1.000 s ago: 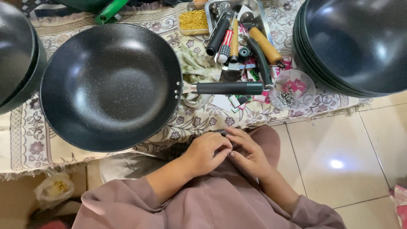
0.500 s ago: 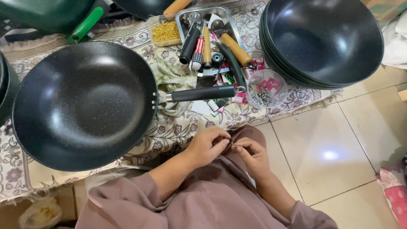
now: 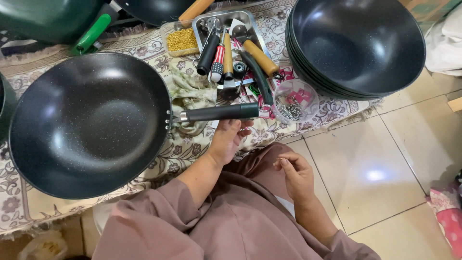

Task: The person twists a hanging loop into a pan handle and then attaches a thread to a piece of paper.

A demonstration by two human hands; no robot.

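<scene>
Patterned cloth (image 3: 144, 159) is carrying the black wok (image 3: 89, 125); my left hand (image 3: 226, 139) is now reaching up from my lap, fingers curling under its handle (image 3: 216, 112), while my right hand (image 3: 296, 173), below the handle, is pinching a small screw (image 3: 280, 159), so fastening looks near.

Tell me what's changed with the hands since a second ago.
The left hand left the lap and rose to the black wok handle, fingers touching its underside. The right hand stayed over the lap, pinching something small and thin. The wok, tool tray and stacked pans stayed put.
</scene>
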